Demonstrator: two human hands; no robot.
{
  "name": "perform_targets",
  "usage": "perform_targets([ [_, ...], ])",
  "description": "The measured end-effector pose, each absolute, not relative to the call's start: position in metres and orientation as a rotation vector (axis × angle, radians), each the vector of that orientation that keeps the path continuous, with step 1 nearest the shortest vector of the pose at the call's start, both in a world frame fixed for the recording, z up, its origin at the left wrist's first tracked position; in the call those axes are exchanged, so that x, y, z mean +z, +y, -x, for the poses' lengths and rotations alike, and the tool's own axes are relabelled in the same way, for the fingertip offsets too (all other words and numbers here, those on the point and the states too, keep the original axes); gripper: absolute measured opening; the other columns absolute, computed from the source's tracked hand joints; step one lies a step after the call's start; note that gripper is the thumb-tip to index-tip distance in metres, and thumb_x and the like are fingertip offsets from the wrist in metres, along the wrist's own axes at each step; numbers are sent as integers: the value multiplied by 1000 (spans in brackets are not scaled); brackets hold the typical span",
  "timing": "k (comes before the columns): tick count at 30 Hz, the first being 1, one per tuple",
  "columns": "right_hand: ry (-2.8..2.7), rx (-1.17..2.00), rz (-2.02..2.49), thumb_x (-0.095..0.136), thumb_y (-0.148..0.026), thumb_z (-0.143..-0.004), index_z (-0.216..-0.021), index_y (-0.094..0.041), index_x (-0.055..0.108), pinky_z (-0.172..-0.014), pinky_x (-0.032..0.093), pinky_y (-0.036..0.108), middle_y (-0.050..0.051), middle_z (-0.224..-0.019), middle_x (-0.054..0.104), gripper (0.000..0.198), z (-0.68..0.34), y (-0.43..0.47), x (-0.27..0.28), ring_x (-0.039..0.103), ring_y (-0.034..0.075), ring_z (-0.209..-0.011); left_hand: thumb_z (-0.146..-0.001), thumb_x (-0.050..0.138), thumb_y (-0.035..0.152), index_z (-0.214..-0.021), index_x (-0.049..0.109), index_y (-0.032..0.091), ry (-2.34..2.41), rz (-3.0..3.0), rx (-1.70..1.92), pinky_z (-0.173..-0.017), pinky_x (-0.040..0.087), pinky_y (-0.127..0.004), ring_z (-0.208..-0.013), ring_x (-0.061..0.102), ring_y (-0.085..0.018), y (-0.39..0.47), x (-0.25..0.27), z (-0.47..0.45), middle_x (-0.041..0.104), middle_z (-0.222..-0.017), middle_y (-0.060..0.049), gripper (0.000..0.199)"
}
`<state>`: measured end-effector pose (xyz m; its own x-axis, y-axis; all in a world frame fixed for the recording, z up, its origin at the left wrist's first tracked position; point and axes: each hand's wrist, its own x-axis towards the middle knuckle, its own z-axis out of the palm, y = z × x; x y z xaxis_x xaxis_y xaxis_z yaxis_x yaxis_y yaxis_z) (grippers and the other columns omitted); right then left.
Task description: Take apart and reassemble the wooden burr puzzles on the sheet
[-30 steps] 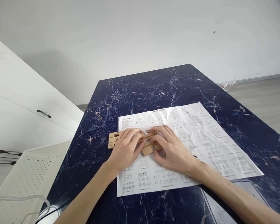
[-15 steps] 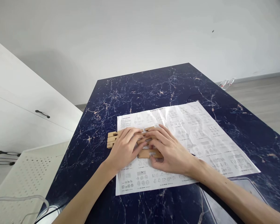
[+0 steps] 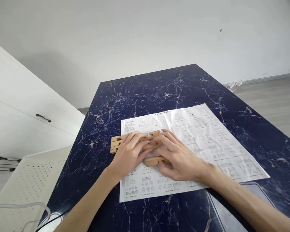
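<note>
Several notched wooden blocks (image 3: 114,144) lie side by side across the left part of a printed paper sheet (image 3: 195,135). Over their middle rests my left hand (image 3: 127,154), fingers curled around them and the thumb along the near side. My right hand (image 3: 180,158) pinches one separate notched block (image 3: 151,161) between thumb and fingers, close to the paper. Its other fingers touch the right ends of the blocks farther back, including a notched block (image 3: 155,133) at the far side. My fingers hide much of the blocks.
The sheet lies on a dark blue marbled table (image 3: 140,93). A clear-lidded tray or box (image 3: 232,206) sits under my right forearm, beside a black strap or cable. White cabinets (image 3: 38,96) stand on the left, and a pale cable (image 3: 26,205) hangs at lower left.
The near block in my right hand has shifted slightly right and toward me, its right end now tilted up a little. My left hand has stayed almost still.
</note>
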<state>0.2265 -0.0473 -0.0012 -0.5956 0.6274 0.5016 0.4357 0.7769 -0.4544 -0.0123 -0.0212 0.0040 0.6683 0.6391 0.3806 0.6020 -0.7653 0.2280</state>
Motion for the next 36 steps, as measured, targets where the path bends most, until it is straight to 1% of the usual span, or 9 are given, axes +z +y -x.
perform_targets([
  [2,-2211,421,809,60,-10,-83,-84,-23,58,-100,54,56,12,-114,62,14,-226,-48,1,58,32,-114,-107,62,24,-129,68,24,1020,-2795,690,-107,53,-51,-126,64,-29,-21,2,13,71,-131,-8,23],
  [4,-2099,515,844,58,-10,-86,-83,-23,54,-88,55,49,10,-108,64,14,-225,-48,2,60,29,-104,-105,63,19,-128,67,23,996,-2808,709,-107,53,-51,-125,63,-29,-21,1,14,71,-130,-8,23],
  [8,-1848,845,924,53,-16,-96,-89,-23,57,-64,47,34,5,-93,64,10,-227,-49,3,55,19,-75,-105,67,28,-128,64,22,1009,-2811,737,-106,54,-48,-123,64,-27,-21,-2,13,71,-128,-7,24],
  [10,-1724,1008,1011,52,-20,-100,-89,-23,58,-59,41,32,2,-82,61,13,-228,-49,3,49,16,-65,-105,68,34,-129,63,23,1033,-2789,742,-105,55,-46,-121,65,-26,-21,-1,12,71,-127,-7,27],
  [14,-1475,1279,1109,51,-28,-104,-83,-24,52,-55,35,30,-4,-67,52,21,-227,-49,7,44,14,-57,-104,69,35,-127,63,22,1023,-2767,743,-107,56,-47,-122,66,-26,-23,2,9,72,-127,-8,26],
  [20,-1245,1418,1039,53,-38,-106,-85,-24,47,-55,28,30,-6,-70,42,25,-227,-46,10,33,13,-58,-104,69,33,-119,65,21,994,-2742,749,-106,58,-49,-120,68,-27,-24,6,8,74,-120,-8,20],
  [27,-1160,1552,929,38,-46,-111,-87,-24,44,-57,30,34,-2,-77,49,34,-233,-41,2,32,13,-55,-104,68,33,-116,66,19,977,-2772,729,-101,59,-48,-116,68,-28,-24,3,9,74,-115,-9,18],
  [34,-1182,1542,956,40,-51,-112,-95,-24,53,-55,30,33,-3,-76,50,34,-233,-42,7,36,14,-55,-105,66,26,-107,71,20,881,-2844,694,-97,60,-44,-111,70,-26,-24,2,9,77,-110,-7,8],
  [36,-1173,1537,958,42,-51,-111,-91,-24,52,-55,31,33,-3,-75,50,35,-232,-42,7,35,14,-55,-105,65,26,-106,71,20,913,-2843,736,-93,59,-42,-105,72,-24,-24,3,9,77,-106,-6,8],
])
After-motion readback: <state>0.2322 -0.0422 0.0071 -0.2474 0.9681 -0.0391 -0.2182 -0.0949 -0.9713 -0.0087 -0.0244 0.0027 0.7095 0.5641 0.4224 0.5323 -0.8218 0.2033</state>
